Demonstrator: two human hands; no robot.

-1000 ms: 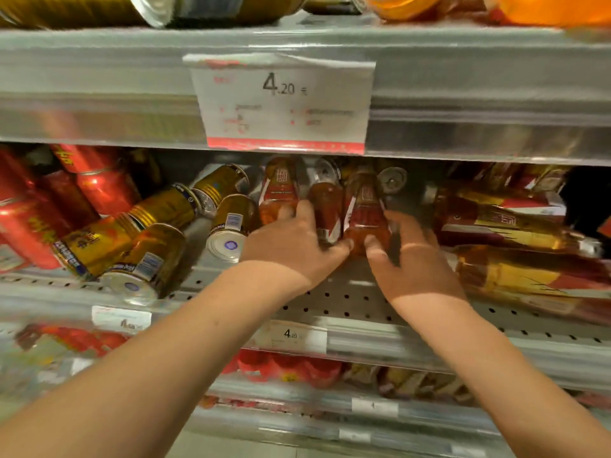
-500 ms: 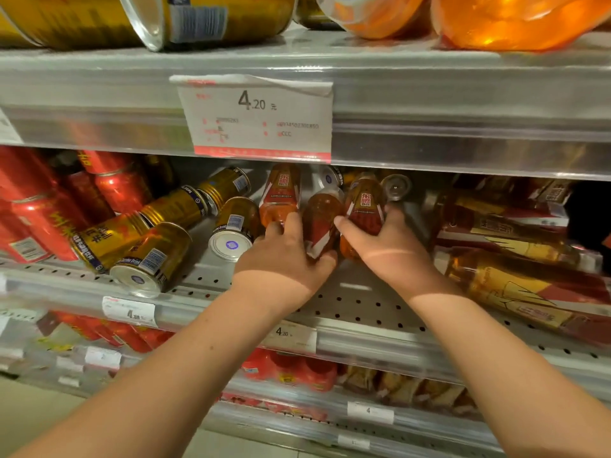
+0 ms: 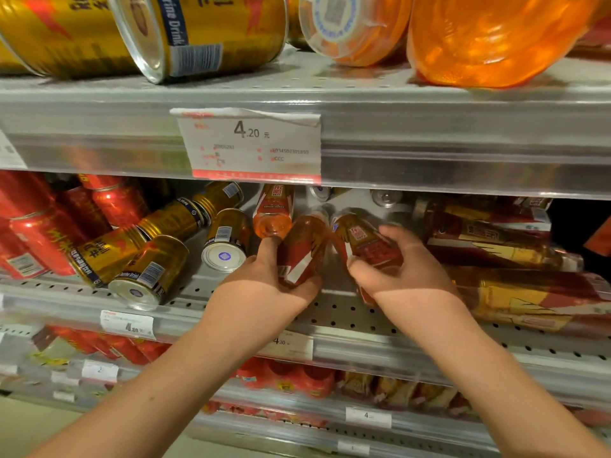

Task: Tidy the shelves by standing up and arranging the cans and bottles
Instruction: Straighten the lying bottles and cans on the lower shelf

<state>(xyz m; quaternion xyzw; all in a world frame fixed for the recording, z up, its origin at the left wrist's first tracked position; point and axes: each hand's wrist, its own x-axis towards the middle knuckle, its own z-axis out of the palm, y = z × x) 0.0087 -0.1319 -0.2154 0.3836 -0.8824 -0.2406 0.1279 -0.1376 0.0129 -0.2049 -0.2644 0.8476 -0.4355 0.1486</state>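
Three amber tea bottles with red labels lie on the middle shelf. My left hand grips the middle bottle, and its index finger touches the base of the left bottle. My right hand grips the right bottle with thumb below and fingers over the top. Both held bottles are tilted, bases toward me. Gold cans lie toppled to the left of my hands, one close to my left wrist.
Red cans stand at the far left. More bottles lie on their sides at the right. The upper shelf carries toppled gold cans and orange bottles. A price tag hangs from its edge. Lower shelves hold red packages.
Both hands have closed round two bottles and drawn them forward, tilting them apart. The camera has moved closer and looks higher.
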